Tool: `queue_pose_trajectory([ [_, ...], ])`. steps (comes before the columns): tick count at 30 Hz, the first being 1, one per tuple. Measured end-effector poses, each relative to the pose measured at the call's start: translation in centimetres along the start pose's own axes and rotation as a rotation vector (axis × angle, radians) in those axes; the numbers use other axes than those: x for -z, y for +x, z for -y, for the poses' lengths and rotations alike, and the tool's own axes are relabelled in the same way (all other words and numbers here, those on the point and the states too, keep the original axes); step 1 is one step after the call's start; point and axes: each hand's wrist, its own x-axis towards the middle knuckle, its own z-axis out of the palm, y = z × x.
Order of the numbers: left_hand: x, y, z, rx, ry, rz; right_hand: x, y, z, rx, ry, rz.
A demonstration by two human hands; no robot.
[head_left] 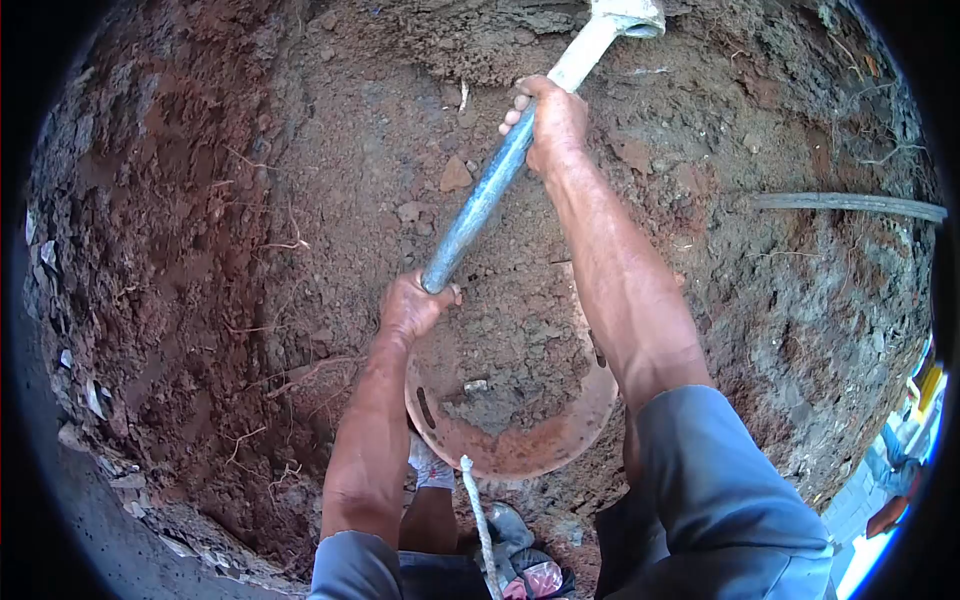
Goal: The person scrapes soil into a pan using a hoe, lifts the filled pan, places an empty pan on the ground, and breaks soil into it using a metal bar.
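A long tool handle, blue along its lower part and whitish near the top, runs diagonally over the dug earth. At its upper right end is a pale metal head, partly cut off by the frame edge. My left hand is closed round the lower end of the handle. Higher up, my right hand grips the handle near where blue turns to white. Below the handle, between my forearms, lies a rusty curved pan holding loose soil, with a slot in its rim.
Rough earth walls with thin roots stand around the pit. A grey pipe sticks out at the right. A pale rope hangs near my feet. Part of another person shows at the far right edge.
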Motion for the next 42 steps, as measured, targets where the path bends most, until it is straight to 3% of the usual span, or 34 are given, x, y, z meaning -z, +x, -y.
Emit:
queue_pose_trajectory([
  [2,-3.3,-4.4,1.7,0.110,-0.289,0.109,0.6,-2.0,-3.1,-0.087,-0.163,0.028],
  [4,-5.6,-8.8,2.1,0.294,-0.220,0.150,1.7,-4.0,-5.8,-0.156,-0.270,0.063],
  [6,-9.4,-12.6,5.6,0.174,-0.416,0.094,3.8,-6.2,-7.3,-0.282,-0.319,0.040],
  [8,-11.6,-17.8,5.1,0.372,-0.355,0.159,6.2,-8.9,-9.1,-0.370,-0.387,0.063],
  [10,-13.9,-23.1,3.1,0.458,-0.320,0.049,9.9,-12.9,-10.0,-0.468,-0.374,0.066],
  [11,-16.8,-25.5,5.3,0.559,-0.296,0.234,12.4,-15.7,-10.3,-0.527,-0.384,0.075],
  [12,-21.4,-29.2,8.5,0.435,-0.394,0.179,14.2,-18.9,-10.0,-0.558,-0.429,0.064],
  [14,-27.9,-35.0,11.6,0.432,-0.391,0.245,18.1,-24.4,-9.6,-0.542,-0.598,0.009],
  [15,-25.2,-36.0,6.9,0.408,-0.351,0.268,18.6,-25.2,-8.4,-0.452,-0.530,0.044],
  [17,-26.0,-34.6,5.8,0.473,-0.248,0.301,16.5,-25.9,-2.9,-0.396,-0.442,0.103],
  [18,-21.5,-31.4,1.5,0.394,-0.550,0.253,14.9,-24.3,-1.0,-0.230,-0.369,0.184],
  [19,-21.6,-27.4,2.5,0.238,-0.636,0.196,12.4,-22.3,1.5,-0.128,-0.408,0.195],
  [20,-12.8,-23.3,-4.4,0.247,-0.598,0.193,9.0,-20.0,3.9,0.010,-0.397,0.210],
  [21,-10.7,-18.5,-4.2,0.032,-0.367,0.013,5.0,-17.9,6.6,0.146,-0.370,0.238],
  [22,-8.3,-14.1,-4.0,-0.066,-0.385,-0.076,1.5,-15.2,8.3,0.243,-0.420,0.217],
  [24,2.0,-8.6,-8.0,0.018,-0.336,-0.048,-5.9,-10.8,9.5,0.433,-0.345,0.174],
  [27,5.8,-8.5,-3.7,-0.006,-0.376,-0.272,-13.2,-5.1,2.5,0.288,-0.316,0.188],
  [29,4.7,-11.2,1.9,0.011,-0.420,-0.386,-14.9,-4.3,-6.3,0.046,-0.542,0.177],
  [31,7.5,-11.9,2.7,0.243,-0.421,-0.207,-15.8,-6.0,-6.2,-0.014,-0.473,0.162],
  [35,9.5,-16.9,-3.9,0.229,-0.250,-0.231,-15.0,-5.6,-4.7,-0.130,-0.558,0.182],
  [38,9.4,-22.7,-1.1,0.368,-0.257,-0.077,-13.6,-11.0,-8.7,-0.279,-0.571,0.125],
  [42,7.9,-32.2,3.2,0.439,-0.118,-0.167,-9.7,-18.3,-15.8,-0.526,-0.368,0.200],
])
